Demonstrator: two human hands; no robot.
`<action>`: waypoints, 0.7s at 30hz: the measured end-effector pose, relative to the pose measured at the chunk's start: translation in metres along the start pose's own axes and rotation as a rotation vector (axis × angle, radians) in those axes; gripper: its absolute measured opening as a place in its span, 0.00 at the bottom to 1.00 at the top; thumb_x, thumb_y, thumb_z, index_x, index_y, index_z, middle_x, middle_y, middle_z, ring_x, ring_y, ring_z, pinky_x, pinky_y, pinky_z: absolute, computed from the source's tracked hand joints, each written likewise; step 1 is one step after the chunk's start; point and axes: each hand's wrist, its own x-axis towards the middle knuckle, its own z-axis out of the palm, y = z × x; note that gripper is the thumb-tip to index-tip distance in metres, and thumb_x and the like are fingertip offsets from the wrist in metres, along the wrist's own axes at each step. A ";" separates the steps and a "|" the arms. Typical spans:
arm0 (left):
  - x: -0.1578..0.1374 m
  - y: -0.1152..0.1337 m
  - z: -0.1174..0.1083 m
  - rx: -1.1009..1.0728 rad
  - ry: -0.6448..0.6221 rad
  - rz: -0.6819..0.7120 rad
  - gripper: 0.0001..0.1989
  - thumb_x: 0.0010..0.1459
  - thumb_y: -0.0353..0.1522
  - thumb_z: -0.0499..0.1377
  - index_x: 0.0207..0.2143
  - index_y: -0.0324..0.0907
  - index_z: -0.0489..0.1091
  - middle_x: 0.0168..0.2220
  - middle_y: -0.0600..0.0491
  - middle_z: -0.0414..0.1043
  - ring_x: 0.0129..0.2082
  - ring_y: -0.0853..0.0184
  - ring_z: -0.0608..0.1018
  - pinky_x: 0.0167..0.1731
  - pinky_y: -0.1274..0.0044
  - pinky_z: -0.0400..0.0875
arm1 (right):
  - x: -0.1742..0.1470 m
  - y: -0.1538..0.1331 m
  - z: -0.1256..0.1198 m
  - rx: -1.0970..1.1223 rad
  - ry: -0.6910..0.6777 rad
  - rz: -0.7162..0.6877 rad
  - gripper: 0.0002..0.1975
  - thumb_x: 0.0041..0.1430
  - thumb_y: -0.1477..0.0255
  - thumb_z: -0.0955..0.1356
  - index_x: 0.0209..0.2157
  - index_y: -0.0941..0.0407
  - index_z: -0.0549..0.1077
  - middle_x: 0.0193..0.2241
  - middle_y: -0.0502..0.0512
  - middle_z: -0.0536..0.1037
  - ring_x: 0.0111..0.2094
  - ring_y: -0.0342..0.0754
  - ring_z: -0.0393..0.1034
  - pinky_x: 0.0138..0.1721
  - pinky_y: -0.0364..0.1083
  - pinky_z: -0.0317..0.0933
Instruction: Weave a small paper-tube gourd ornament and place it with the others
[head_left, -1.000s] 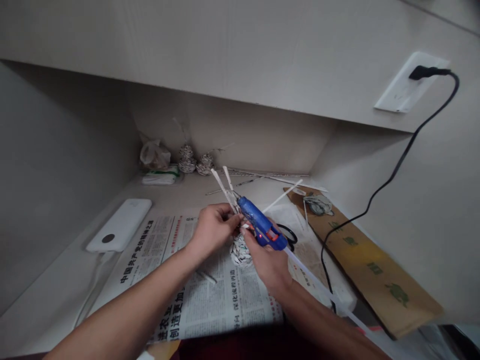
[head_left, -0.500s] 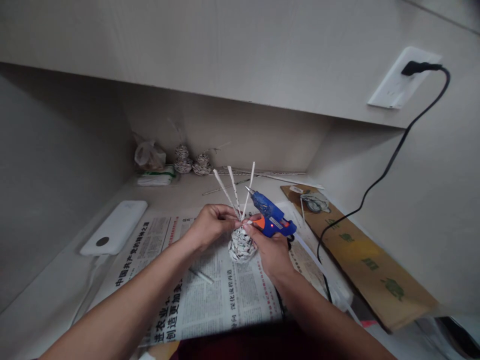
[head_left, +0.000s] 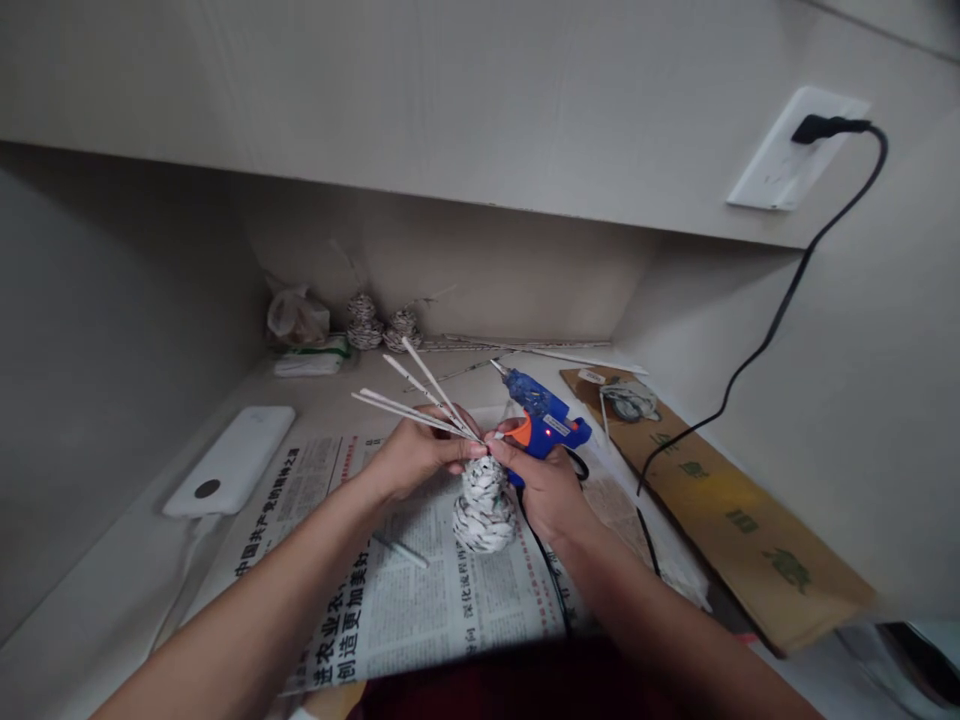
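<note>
A woven gourd of rolled newspaper (head_left: 484, 515) stands in front of me, its narrow top between my hands. Several thin paper sticks (head_left: 431, 380) rise from that top and lean to the left. My left hand (head_left: 416, 455) is closed, pinching the sticks near their base. In my right hand (head_left: 551, 490) is a blue hot glue gun (head_left: 536, 400) with an orange trigger and a lit red light. Its nozzle points away and up to the left. My right thumb and fingertips also touch the gourd's top, beside the left fingertips.
Newspaper sheets (head_left: 300, 560) cover the work surface. At left lies a white power bank (head_left: 232, 460) with a cable. Two finished-looking woven gourds (head_left: 364, 325), a plastic bag (head_left: 298, 315) and long paper sticks (head_left: 562, 352) sit at the back. Cardboard (head_left: 720, 510) and a black cord (head_left: 780, 320) are at right.
The paper sticks have swung from near upright to leaning left. The gourd has tilted so more of its body shows. My right hand still holds the glue gun.
</note>
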 end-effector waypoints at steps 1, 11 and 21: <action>-0.001 0.000 0.001 0.042 -0.003 0.031 0.09 0.45 0.32 0.68 0.27 0.38 0.72 0.23 0.55 0.71 0.22 0.73 0.70 0.21 0.81 0.63 | 0.000 0.000 -0.001 -0.011 0.007 0.000 0.12 0.43 0.72 0.76 0.31 0.54 0.73 0.28 0.48 0.78 0.32 0.45 0.73 0.39 0.45 0.65; -0.010 0.001 0.005 0.536 0.069 0.282 0.07 0.52 0.32 0.62 0.25 0.39 0.69 0.28 0.52 0.73 0.29 0.68 0.73 0.30 0.77 0.65 | -0.001 -0.002 0.002 -0.198 0.154 -0.074 0.11 0.41 0.72 0.75 0.30 0.55 0.74 0.26 0.49 0.78 0.29 0.46 0.73 0.38 0.47 0.65; -0.018 0.013 0.017 0.669 0.174 0.374 0.04 0.49 0.24 0.57 0.23 0.40 0.67 0.22 0.57 0.67 0.24 0.72 0.69 0.27 0.80 0.62 | -0.013 0.004 0.008 -0.044 0.197 0.031 0.16 0.41 0.69 0.76 0.34 0.55 0.72 0.27 0.50 0.77 0.21 0.41 0.64 0.17 0.40 0.50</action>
